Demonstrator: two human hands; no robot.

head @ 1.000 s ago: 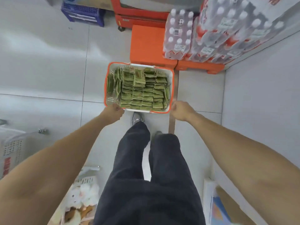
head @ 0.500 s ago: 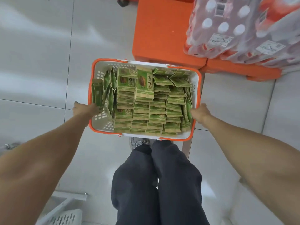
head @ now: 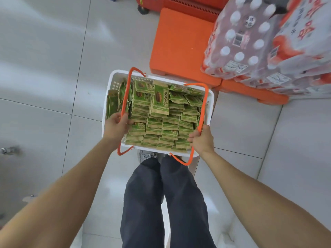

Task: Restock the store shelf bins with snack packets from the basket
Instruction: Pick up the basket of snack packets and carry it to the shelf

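A white basket with two orange handles stands on the tiled floor in front of my feet. It is packed with several rows of green and tan snack packets. My left hand grips the left orange handle, which is raised over the packets. My right hand grips the right orange handle, also lifted off the rim. No shelf bins are in view.
An orange plastic platform lies just beyond the basket. Shrink-wrapped packs of bottles are stacked on it at the right. A red wheeled cart stands at the top. My legs in dark trousers are below the basket.
My hands have moved from the basket's sides onto its two orange handles and swung them up off the rim. The view has closed in on the basket.
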